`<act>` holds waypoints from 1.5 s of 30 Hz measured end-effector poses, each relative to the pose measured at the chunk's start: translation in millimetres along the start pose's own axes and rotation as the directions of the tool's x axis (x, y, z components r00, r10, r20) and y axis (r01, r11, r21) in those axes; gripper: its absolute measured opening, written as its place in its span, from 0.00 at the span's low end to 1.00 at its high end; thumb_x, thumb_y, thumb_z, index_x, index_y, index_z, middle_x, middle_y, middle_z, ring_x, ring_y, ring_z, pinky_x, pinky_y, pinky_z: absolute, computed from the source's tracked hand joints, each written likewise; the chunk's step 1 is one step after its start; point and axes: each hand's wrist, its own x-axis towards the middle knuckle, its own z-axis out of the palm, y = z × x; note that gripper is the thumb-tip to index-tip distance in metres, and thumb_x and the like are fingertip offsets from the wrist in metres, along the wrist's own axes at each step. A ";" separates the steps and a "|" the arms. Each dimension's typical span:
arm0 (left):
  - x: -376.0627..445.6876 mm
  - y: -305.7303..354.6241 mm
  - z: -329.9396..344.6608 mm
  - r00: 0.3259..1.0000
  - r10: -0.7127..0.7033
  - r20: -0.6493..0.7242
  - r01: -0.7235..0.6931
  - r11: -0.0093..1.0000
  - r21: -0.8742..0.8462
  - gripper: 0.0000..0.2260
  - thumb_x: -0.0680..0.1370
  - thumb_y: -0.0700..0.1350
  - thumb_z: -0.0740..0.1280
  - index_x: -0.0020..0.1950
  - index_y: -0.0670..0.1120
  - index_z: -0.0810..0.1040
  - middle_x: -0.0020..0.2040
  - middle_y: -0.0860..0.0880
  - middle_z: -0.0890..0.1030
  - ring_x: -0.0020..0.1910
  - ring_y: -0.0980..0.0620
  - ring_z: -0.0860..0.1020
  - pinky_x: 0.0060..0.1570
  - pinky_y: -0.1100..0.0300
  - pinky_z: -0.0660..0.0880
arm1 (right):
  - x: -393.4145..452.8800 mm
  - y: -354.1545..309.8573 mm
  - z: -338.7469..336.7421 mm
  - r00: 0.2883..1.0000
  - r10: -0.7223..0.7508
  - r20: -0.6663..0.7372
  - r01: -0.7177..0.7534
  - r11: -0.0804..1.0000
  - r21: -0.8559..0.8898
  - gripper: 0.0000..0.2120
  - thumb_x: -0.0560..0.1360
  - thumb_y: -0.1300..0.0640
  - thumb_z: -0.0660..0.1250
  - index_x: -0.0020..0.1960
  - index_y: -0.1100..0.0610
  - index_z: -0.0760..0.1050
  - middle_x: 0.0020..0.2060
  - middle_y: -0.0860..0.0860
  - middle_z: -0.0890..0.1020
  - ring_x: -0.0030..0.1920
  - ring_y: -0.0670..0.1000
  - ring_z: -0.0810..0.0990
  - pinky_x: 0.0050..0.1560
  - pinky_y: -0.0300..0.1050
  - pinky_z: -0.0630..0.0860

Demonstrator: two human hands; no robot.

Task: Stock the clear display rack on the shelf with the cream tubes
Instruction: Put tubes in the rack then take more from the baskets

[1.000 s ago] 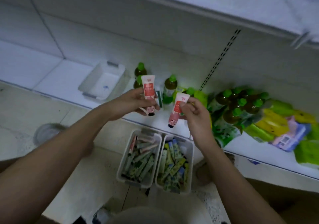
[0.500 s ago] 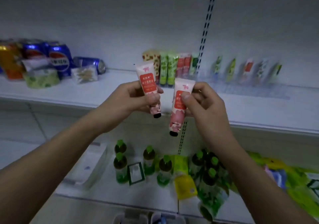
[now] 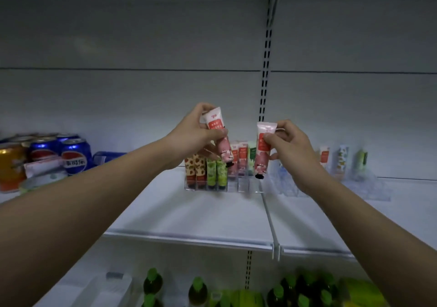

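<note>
Left hand (image 3: 196, 134): thumb and fingers pinch a pink cream tube (image 3: 218, 136) near its crimped end, black cap down and tilted toward 5 o'clock. Right hand (image 3: 287, 146): the same pinch on a second pink tube (image 3: 262, 149), hanging nearly upright, cap down. Both tubes hover just above the clear display rack (image 3: 222, 187) on the shelf (image 3: 189, 217) — its 9 o'clock slots hold brown and green tubes, pink ones stand behind. Soda cans (image 3: 73, 155) stand well apart at 9 o'clock.

Risk: the tilted left tube may strike a slot wall or topple neighbouring tubes — straighten it before lowering. A light top pinch may let a tube swing and miss its slot.
</note>
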 end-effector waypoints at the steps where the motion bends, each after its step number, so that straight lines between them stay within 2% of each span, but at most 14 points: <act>1: 6.4 1.1 2.0 1.000 -0.008 -0.010 0.008 1.000 0.024 0.17 0.78 0.38 0.69 0.63 0.48 0.67 0.45 0.39 0.83 0.35 0.45 0.82 0.37 0.52 0.82 | 7.4 6.8 2.3 1.000 0.005 -0.021 -0.004 1.000 0.012 0.03 0.79 0.60 0.63 0.52 0.57 0.74 0.40 0.51 0.82 0.36 0.45 0.79 0.38 0.40 0.75; 5: 34.6 -0.3 6.4 0.998 -0.056 -0.018 0.057 0.994 0.097 0.10 0.78 0.39 0.67 0.58 0.45 0.71 0.49 0.38 0.81 0.38 0.45 0.83 0.37 0.54 0.82 | 38.1 37.7 15.1 0.995 0.008 -0.096 -0.006 1.000 0.023 0.05 0.80 0.56 0.63 0.51 0.57 0.76 0.42 0.52 0.80 0.38 0.48 0.78 0.37 0.41 0.76; 8: 55.1 -1.0 4.3 0.996 -0.088 -0.030 0.092 0.986 0.140 0.08 0.78 0.39 0.68 0.56 0.42 0.75 0.51 0.40 0.80 0.43 0.46 0.83 0.40 0.57 0.82 | 61.5 54.6 23.2 0.992 -0.024 -0.125 0.026 1.000 0.013 0.06 0.80 0.57 0.63 0.50 0.60 0.76 0.40 0.52 0.79 0.37 0.51 0.77 0.39 0.50 0.79; 9: 61.1 -1.3 3.4 0.996 -0.086 -0.034 0.090 0.983 0.160 0.07 0.77 0.38 0.68 0.54 0.41 0.76 0.50 0.41 0.81 0.44 0.47 0.83 0.40 0.58 0.82 | 67.4 59.9 25.4 0.991 -0.044 -0.130 0.045 0.999 0.002 0.05 0.80 0.58 0.63 0.50 0.58 0.76 0.39 0.51 0.78 0.36 0.51 0.77 0.38 0.50 0.78; 11: 72.9 -2.3 3.2 0.997 -0.065 -0.041 0.072 0.976 0.206 0.06 0.76 0.38 0.70 0.51 0.41 0.78 0.47 0.43 0.82 0.44 0.48 0.83 0.41 0.59 0.82 | 74.3 74.1 29.0 0.983 -0.094 -0.155 0.090 0.995 -0.030 0.03 0.80 0.58 0.63 0.51 0.52 0.76 0.38 0.48 0.79 0.35 0.49 0.77 0.36 0.48 0.77; 15: 93.7 -9.4 3.9 0.998 -0.023 -0.061 0.038 0.961 0.272 0.04 0.76 0.40 0.71 0.48 0.41 0.81 0.46 0.44 0.83 0.44 0.50 0.83 0.40 0.64 0.80 | 75.1 95.5 37.1 0.958 -0.188 -0.215 0.182 0.982 -0.048 0.05 0.79 0.57 0.65 0.48 0.47 0.76 0.41 0.41 0.80 0.40 0.41 0.78 0.45 0.51 0.81; 19: 110.4 -15.1 8.3 0.997 -0.019 -0.068 0.037 0.959 0.279 0.03 0.76 0.40 0.69 0.47 0.42 0.81 0.46 0.45 0.83 0.44 0.50 0.83 0.42 0.63 0.81 | 78.7 97.3 37.4 0.967 -0.193 -0.167 0.187 0.981 -0.052 0.08 0.79 0.59 0.64 0.48 0.46 0.76 0.42 0.41 0.80 0.38 0.38 0.77 0.43 0.46 0.81; 23: 118.0 -19.0 10.6 0.997 -0.012 -0.079 0.037 0.946 0.323 0.03 0.76 0.40 0.70 0.47 0.42 0.82 0.45 0.45 0.84 0.44 0.49 0.83 0.43 0.61 0.81 | 79.6 104.3 36.7 0.979 -0.185 -0.084 0.176 0.979 -0.106 0.06 0.80 0.60 0.63 0.51 0.51 0.77 0.44 0.46 0.80 0.36 0.36 0.76 0.33 0.30 0.73; 29: 116.9 -23.5 9.3 0.999 0.000 -0.054 0.021 0.919 0.395 0.03 0.76 0.40 0.70 0.48 0.43 0.83 0.45 0.46 0.84 0.44 0.50 0.83 0.42 0.62 0.81 | 81.3 109.9 37.6 0.987 -0.162 -0.017 0.156 0.971 -0.179 0.06 0.80 0.59 0.62 0.50 0.50 0.76 0.45 0.43 0.80 0.38 0.36 0.77 0.35 0.29 0.73; 32: 115.7 -24.5 11.3 0.999 0.007 -0.043 0.011 0.912 0.409 0.03 0.76 0.40 0.70 0.48 0.43 0.83 0.45 0.46 0.84 0.44 0.50 0.83 0.42 0.63 0.81 | 81.6 112.6 37.1 0.993 -0.119 0.025 0.122 0.959 -0.256 0.07 0.81 0.59 0.62 0.51 0.49 0.76 0.45 0.43 0.79 0.42 0.39 0.78 0.39 0.33 0.75; 35: 114.7 -26.3 13.6 0.999 0.001 -0.039 0.015 0.909 0.416 0.04 0.76 0.39 0.70 0.50 0.42 0.83 0.45 0.45 0.84 0.44 0.50 0.83 0.42 0.62 0.81 | 83.4 116.7 38.6 0.996 -0.073 0.056 0.087 0.939 -0.332 0.07 0.81 0.59 0.61 0.54 0.50 0.77 0.46 0.47 0.79 0.45 0.45 0.78 0.46 0.40 0.79; 38: 112.7 -26.7 15.6 0.999 0.016 -0.041 0.005 0.891 0.455 0.04 0.76 0.38 0.69 0.50 0.42 0.83 0.45 0.45 0.83 0.44 0.50 0.82 0.45 0.61 0.81 | 87.1 119.6 39.2 0.993 -0.118 0.021 0.116 0.894 -0.433 0.10 0.80 0.59 0.63 0.58 0.52 0.79 0.52 0.51 0.75 0.50 0.49 0.76 0.55 0.43 0.75; 42: 108.5 -25.7 21.8 0.997 0.038 -0.062 0.000 0.856 0.517 0.04 0.76 0.38 0.69 0.48 0.44 0.83 0.44 0.47 0.83 0.45 0.50 0.82 0.49 0.56 0.81 | 79.9 116.7 35.7 0.984 -0.168 -0.061 0.125 0.892 -0.434 0.13 0.80 0.56 0.62 0.65 0.49 0.74 0.51 0.47 0.74 0.47 0.46 0.77 0.51 0.45 0.77; 45: 104.1 -26.4 28.2 0.996 0.051 -0.069 -0.002 0.817 0.577 0.05 0.77 0.39 0.69 0.50 0.44 0.83 0.44 0.48 0.83 0.45 0.51 0.82 0.51 0.53 0.81 | 67.0 108.9 30.3 0.976 -0.168 -0.139 0.093 0.896 -0.434 0.10 0.80 0.56 0.60 0.61 0.51 0.73 0.48 0.47 0.75 0.45 0.48 0.77 0.50 0.50 0.77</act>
